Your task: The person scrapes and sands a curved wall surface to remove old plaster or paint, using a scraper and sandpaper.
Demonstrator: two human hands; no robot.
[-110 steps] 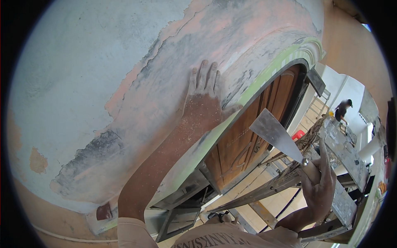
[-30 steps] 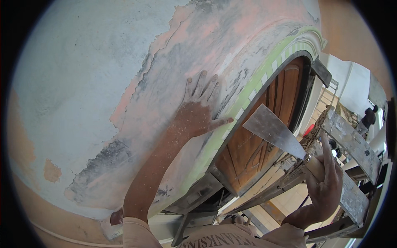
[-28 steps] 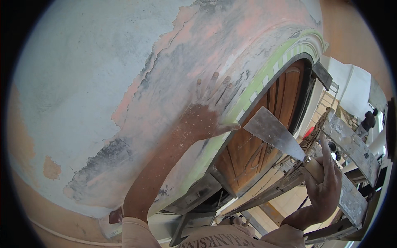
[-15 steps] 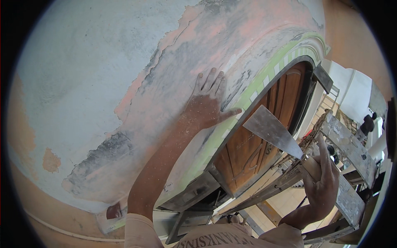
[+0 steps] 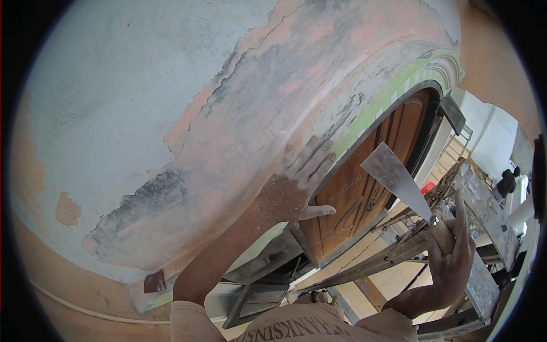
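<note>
Wearing a pinkish-tan tee (image 5: 296,322) w/ dark lettering, at btm edge. Gripping scraper (image 5: 401,179) in R hand (image 5: 453,259), out to the R, w/ fingers curled round its pale handle & index stretched up alongside. Tilted up-L, w/ broad metal blade in view in front of door (image 5: 347,199), clear of wall (image 5: 125,85). Reaching L arm (image 5: 233,248) up across same wall, speckled w/ white dust. Laying L hand (image 5: 296,191) open on it, palm in, w/ fingers loosely spread & whitened, thumb out to R; holding nothing. Slightly blurred at fingers. Placed low on the rough pink-&-grey patch (image 5: 239,154), w/ fingertips near green trim (image 5: 370,117). Bordered up-L by pale blue paint w/ ragged, flaking edge. Also seen low L, nr wall's btm edge: small dark-red piece (image 5: 154,282), kind unclear. Curving along patch's R side: same green trim, w/ pale stripes, framing arched brown wooden door. Below & R of door: long timber beam (image 5: 376,259), then grey spattered boards (image 5: 490,211) beyond R hand, over tan tiled floor (image 5: 393,282). Farther off: small red item (image 5: 427,188), partly hidden; dark shape (image 5: 506,182), too blurred to tell; white wall section (image 5: 484,125) at far R.
</note>
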